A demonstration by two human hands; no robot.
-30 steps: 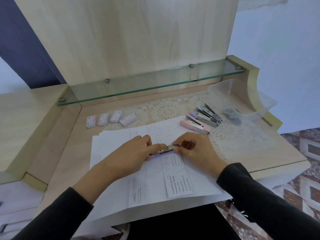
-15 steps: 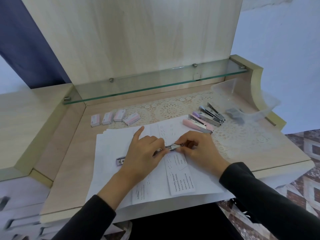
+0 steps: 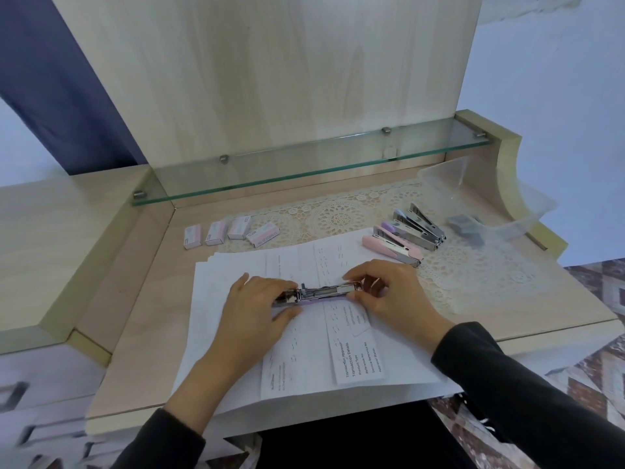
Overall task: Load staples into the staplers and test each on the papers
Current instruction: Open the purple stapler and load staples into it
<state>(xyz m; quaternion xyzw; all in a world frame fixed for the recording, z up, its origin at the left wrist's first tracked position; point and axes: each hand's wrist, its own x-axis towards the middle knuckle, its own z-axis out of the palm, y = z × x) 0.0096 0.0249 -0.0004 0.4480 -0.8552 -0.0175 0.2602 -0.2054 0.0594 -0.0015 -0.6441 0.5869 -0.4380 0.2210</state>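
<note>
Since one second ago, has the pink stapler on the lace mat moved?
No. The pink stapler still lies at the same spot on the lace mat, beside the papers.

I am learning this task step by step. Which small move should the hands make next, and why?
Probably close the stapler: it lies opened over the papers, metal channel exposed, held at its ends by the left hand and right hand. Whether staples are inside, I cannot tell.

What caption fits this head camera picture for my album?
Left hand and right hand hold an opened stapler over the papers.
</note>
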